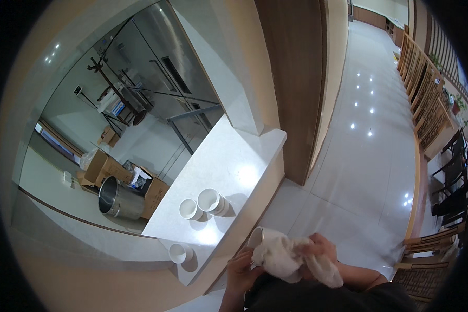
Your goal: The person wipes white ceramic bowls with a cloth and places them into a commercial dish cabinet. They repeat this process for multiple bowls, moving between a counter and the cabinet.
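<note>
My left hand (241, 269) grips a white cup (256, 236) by its side, just beyond the edge of the white counter (228, 156). A cream-coloured cloth (279, 257) lies against the cup, bunched up, and my right hand (321, 249) holds it with part hanging down beneath. The cup is tilted, its rim facing left. On the counter stand a single white cup (180, 253) near the front corner, another white cup (190, 209) farther back, and beside that a stack of white cups (211, 201). My right fingertips are partly blurred.
Beyond the counter opening are a large steel pot (121, 199), cardboard boxes (109, 167) and a wooden coat stand (117, 93). A brown door frame (296, 89) rises at the counter's far end. Tiled floor (366, 156) runs along a wooden railing (425, 78), with chairs (456, 156) at the right.
</note>
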The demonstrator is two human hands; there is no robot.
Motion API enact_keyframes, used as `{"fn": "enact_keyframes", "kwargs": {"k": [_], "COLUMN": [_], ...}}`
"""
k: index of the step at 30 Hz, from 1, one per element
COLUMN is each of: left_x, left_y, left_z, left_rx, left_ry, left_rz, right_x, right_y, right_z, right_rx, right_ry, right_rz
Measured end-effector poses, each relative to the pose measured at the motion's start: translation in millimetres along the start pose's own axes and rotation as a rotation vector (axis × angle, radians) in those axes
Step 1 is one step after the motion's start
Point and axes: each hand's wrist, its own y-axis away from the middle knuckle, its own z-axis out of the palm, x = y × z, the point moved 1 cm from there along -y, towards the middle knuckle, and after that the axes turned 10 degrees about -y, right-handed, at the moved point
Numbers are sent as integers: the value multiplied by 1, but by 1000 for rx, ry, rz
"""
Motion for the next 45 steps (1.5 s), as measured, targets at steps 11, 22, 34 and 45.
{"fn": "enact_keyframes", "kwargs": {"k": [11,22,34,45], "left_x": [-29,-25,-27,-7], "left_y": [-5,-17,-10,-9], "left_z": [20,54,104,156], "left_rx": [57,-130,-539,-1064], "left_ry": [1137,935,1276,966], "left_rz": [-277,-143,-735,-793], "right_x": [27,10,9,-13], "right_y": [-22,9,72,118], "right_z": [4,15,-9,6], "right_rx": [260,613,980,1095], "right_ry": [-870,-1156,-747,313], "right_rz": [507,518,289,258]}}
